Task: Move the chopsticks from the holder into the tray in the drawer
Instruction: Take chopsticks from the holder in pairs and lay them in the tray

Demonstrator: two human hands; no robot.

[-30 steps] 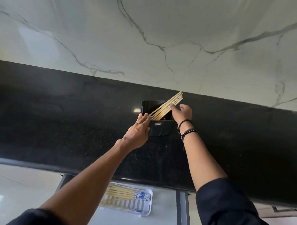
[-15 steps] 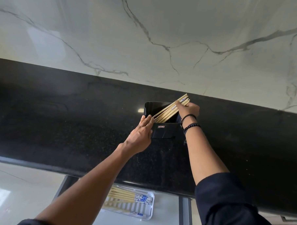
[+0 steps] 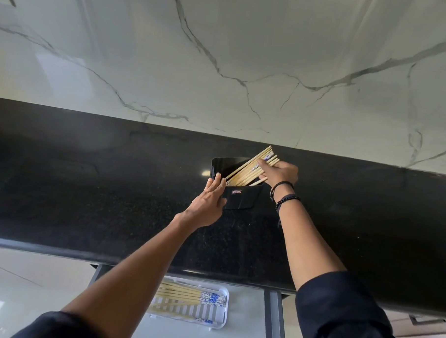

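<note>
up at 12 o'clock on the bench, the right hand grips the chopsticks leaning in the holder; the left hand presses straight fingers on its 9 o'clock side. at 6 o'clock, more chopsticks lie in the tray in the drawer.

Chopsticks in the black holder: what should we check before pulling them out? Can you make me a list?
1. Right hand grips the chopsticks: ok.
2. Left hand rests against the holder: ok.
3. Every chopstick is inside the grip: cannot tell; one seems to lie under the fingers.
4. Drawer open below the counter: ok.
5. Tray has room: ok, bare slats show beside the stored chopsticks.
</note>
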